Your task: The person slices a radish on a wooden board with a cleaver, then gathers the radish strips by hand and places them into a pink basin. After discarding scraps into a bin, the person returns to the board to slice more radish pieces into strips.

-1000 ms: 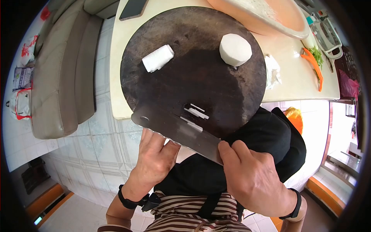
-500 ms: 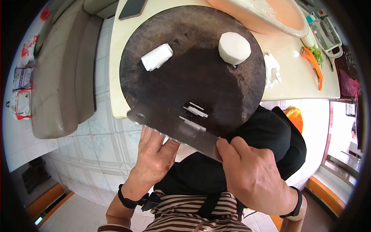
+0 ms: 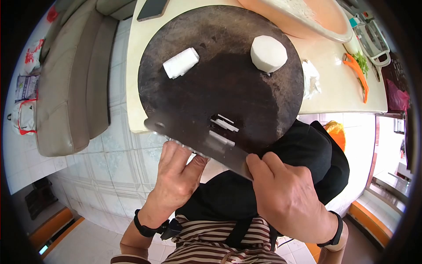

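My right hand (image 3: 288, 193) is wrapped round the handle end of a cleaver (image 3: 193, 136), its broad blade lying across the near side of a round dark chopping board (image 3: 176, 97). At the blade's near edge, my left hand (image 3: 178, 171) is closed, thumb and fingers pressed against the metal; its fingertips are partly hidden. Thin white strips (image 3: 226, 125) lie on the board just beyond the blade, and one shows beside it. Farther back sit a stack of white slices (image 3: 181, 63) on the left and a peeled white radish chunk (image 3: 268, 54) on the right.
A large pale orange basin (image 3: 303, 20) with white shreds stands at the back right. An orange peeler (image 3: 357, 72) lies near green leaves (image 3: 361, 64). Crumpled white tissue (image 3: 311, 79) touches the board's right side. A phone (image 3: 152, 9) lies at the table's far left corner.
The view has shifted slightly. My left hand has moved a little to the right along the blade's near edge. The cleaver stays in my right hand, and the white pieces rest where they were.
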### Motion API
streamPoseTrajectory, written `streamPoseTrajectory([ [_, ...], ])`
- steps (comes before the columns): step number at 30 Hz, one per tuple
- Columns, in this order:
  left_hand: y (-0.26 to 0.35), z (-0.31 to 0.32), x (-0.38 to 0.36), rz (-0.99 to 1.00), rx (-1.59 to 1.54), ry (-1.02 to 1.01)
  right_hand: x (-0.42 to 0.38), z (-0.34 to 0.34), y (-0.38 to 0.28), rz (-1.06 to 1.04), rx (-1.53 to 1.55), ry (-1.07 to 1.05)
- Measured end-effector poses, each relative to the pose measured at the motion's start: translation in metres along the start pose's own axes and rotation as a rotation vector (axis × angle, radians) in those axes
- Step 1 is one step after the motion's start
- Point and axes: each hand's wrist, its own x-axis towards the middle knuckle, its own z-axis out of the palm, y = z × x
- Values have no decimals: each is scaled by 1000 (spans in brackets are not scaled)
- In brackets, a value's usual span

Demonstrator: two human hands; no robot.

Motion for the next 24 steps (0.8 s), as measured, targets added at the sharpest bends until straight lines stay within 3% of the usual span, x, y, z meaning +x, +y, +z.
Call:
streamPoseTrajectory([
  [2,-2,-1,-3,13,-9,-9,-4,-3,-3,-59,-30,-6],
  [7,-1,-2,-1,-7,-30,-2,-4,-1,-9,73,-23,-62],
  [20,-2,-1,-4,-10,-42,-19,-7,-1,-5,-28,-42,-28],
  [24,-2,-1,-4,6,-36,-4,-1,-1,-9,70,-1,-70],
])
